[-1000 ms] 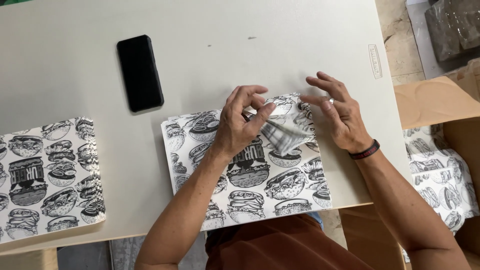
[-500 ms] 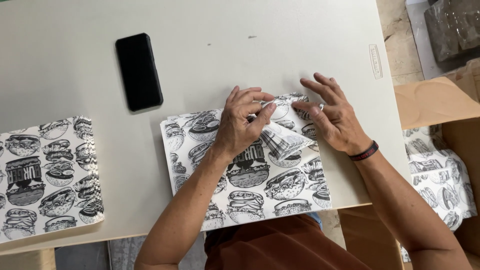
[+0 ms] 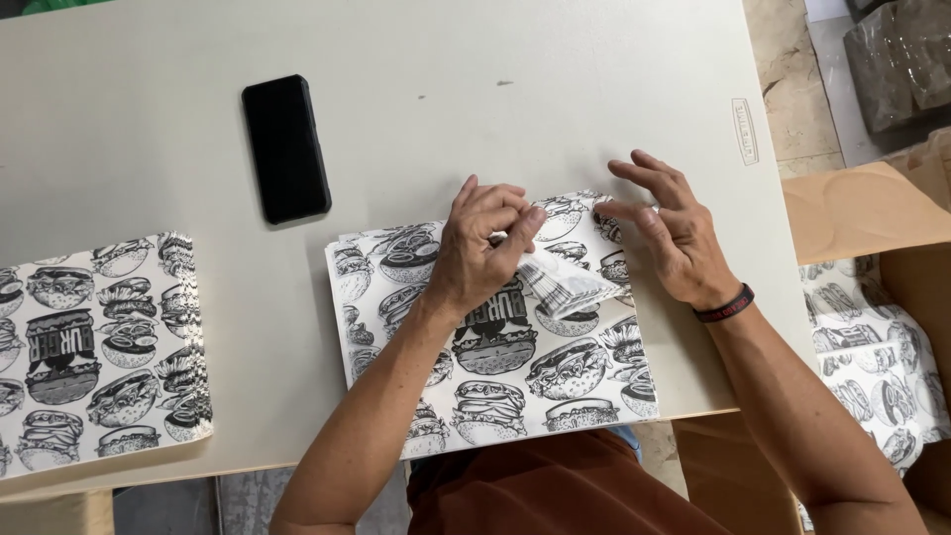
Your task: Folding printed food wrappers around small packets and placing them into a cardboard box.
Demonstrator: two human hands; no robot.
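From the head camera, looking straight down: the left hand [image 3: 482, 248] rests on a sheet of paper printed with black-and-white burger drawings [image 3: 495, 367], its fingers [image 3: 510, 223] curled and pinching the folded-over corner flap [image 3: 570, 282] of that sheet, thumb against the flap's edge. The flap lies just under and to the right of those fingertips, its pale underside turned up. The right hand [image 3: 679, 238] sits just beyond the flap, fingers [image 3: 644, 168] spread and gripping nothing, with the fingertips touching the sheet's top right edge. A dark band [image 3: 725, 305] circles that wrist.

The sheet lies flat on a pale table [image 3: 515, 89], its near edge hanging a little past the table's rim. Well away from the left fingers, up and to the left, lies a black phone [image 3: 285, 149], face dark. Farther left, a second printed sheet [image 3: 99, 347] rests on the table. Right of the right hand, past the table edge, more printed paper [image 3: 882, 357] sits in a cardboard box [image 3: 862, 203].
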